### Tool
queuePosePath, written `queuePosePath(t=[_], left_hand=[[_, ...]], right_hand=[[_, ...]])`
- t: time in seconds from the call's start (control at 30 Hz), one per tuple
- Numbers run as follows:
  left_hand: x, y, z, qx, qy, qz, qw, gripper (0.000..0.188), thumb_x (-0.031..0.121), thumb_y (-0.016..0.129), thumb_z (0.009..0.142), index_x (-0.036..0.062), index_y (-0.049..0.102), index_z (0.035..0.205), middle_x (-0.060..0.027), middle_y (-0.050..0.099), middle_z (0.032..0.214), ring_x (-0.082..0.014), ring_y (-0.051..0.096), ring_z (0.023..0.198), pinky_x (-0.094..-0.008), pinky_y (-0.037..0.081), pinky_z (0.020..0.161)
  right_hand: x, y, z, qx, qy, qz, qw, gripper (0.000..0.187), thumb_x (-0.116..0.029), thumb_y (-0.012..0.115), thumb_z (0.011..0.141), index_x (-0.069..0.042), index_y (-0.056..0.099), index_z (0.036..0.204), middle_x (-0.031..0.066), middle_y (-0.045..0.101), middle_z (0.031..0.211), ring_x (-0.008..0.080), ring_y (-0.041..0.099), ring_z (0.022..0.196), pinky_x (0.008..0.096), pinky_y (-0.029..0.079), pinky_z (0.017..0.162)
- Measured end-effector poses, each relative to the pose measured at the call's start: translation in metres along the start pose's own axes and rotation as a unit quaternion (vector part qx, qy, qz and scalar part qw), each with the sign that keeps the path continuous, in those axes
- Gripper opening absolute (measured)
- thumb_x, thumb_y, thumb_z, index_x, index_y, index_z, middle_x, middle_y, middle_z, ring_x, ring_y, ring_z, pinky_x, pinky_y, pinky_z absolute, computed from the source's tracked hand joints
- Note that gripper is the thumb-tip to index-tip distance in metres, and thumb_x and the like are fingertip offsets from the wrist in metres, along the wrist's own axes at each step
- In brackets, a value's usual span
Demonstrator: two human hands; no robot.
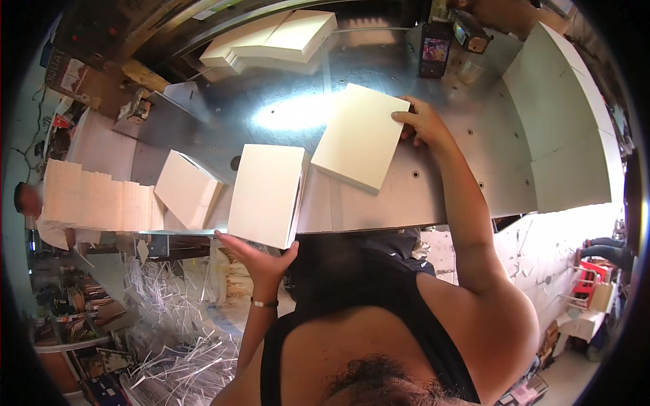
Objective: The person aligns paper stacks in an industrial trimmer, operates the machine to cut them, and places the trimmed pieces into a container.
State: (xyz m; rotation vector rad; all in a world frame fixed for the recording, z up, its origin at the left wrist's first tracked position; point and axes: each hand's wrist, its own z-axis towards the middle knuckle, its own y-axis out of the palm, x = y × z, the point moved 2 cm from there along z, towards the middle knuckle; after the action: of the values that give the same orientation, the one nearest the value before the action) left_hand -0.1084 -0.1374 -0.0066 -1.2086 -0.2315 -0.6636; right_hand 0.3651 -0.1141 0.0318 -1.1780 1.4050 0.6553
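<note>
A thick white paper block (362, 139) lies tilted on the metal table, and my right hand (421, 123) grips its far right corner, thumb on top and fingers curled at the side. Left of it, another white paper block (266, 193) reaches over the table's front edge. My left hand (263, 260) rests against that block's near end, fingers stretched out to the left and thumb apart at the right corner. A third paper block (186, 189) stands askew farther left, beside a long row of upright paper blocks (101, 196).
More white blocks (284, 37) lie at the back of the metal table (318, 223). Tall white stacks (565, 128) line the right side. A phone (434, 54) stands at the back near a clear cup (472, 70). Paper strips (169, 352) litter the floor; another person (51, 220) is far left.
</note>
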Motion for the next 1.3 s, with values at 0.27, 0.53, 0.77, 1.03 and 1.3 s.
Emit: queuePosePath(t=[0.27, 0.53, 0.77, 1.03, 1.3], left_hand=[[-0.013, 0.006, -0.032, 0.117, 0.032, -0.238, 0.964, 0.138, 0.058, 0.082, 0.078, 0.0026, -0.013, 0.161, -0.0264, -0.001, 0.168, -0.0445, 0.013, 0.155, -0.0557, 0.017, 0.125], [0.023, 0.012, -0.017, -0.006, -0.321, -0.752, 0.576, 0.061, 0.047, 0.037, 0.110, 0.0040, 0.039, 0.153, -0.0131, 0.048, 0.153, -0.0296, 0.048, 0.140, -0.0459, 0.040, 0.117], [0.028, 0.013, -0.015, -0.029, -0.291, -0.747, 0.597, 0.056, 0.040, 0.038, 0.110, 0.0030, 0.038, 0.153, -0.0123, 0.049, 0.152, -0.0270, 0.047, 0.140, -0.0433, 0.037, 0.116], [0.032, 0.009, -0.015, -0.009, -0.313, -0.726, 0.612, 0.055, 0.038, 0.039, 0.110, 0.0037, 0.038, 0.152, -0.0117, 0.050, 0.151, -0.0261, 0.049, 0.138, -0.0432, 0.040, 0.114], [0.025, 0.010, -0.015, -0.033, -0.316, -0.710, 0.628, 0.049, 0.032, 0.044, 0.109, 0.0002, 0.043, 0.147, -0.0131, 0.055, 0.144, -0.0256, 0.056, 0.131, -0.0412, 0.046, 0.109]], right_hand=[[0.014, 0.009, -0.059, 0.000, -0.008, 0.072, 0.997, 0.050, -0.020, 0.071, 0.091, -0.002, 0.058, 0.135, 0.0042, 0.067, 0.088, 0.0095, 0.060, 0.061, 0.0241, 0.051, 0.043], [0.031, -0.036, -0.025, 0.217, -0.073, 0.044, 0.972, 0.058, -0.027, 0.078, 0.089, -0.005, 0.058, 0.138, 0.0060, 0.067, 0.105, 0.0099, 0.062, 0.068, 0.0252, 0.051, 0.054], [0.077, -0.171, 0.070, 0.550, -0.219, -0.196, 0.782, 0.085, -0.040, 0.085, 0.080, -0.004, 0.046, 0.147, 0.0178, 0.066, 0.129, 0.0322, 0.062, 0.121, 0.0409, 0.045, 0.105], [0.064, -0.156, 0.066, 0.391, -0.023, -0.300, 0.870, 0.094, -0.048, 0.078, 0.080, -0.008, 0.038, 0.154, 0.0111, 0.064, 0.140, 0.0302, 0.055, 0.134, 0.0458, 0.031, 0.118], [0.072, -0.152, 0.072, 0.364, -0.095, -0.263, 0.889, 0.087, -0.043, 0.075, 0.084, -0.012, 0.038, 0.155, 0.0053, 0.063, 0.143, 0.0262, 0.052, 0.138, 0.0558, 0.016, 0.120]])
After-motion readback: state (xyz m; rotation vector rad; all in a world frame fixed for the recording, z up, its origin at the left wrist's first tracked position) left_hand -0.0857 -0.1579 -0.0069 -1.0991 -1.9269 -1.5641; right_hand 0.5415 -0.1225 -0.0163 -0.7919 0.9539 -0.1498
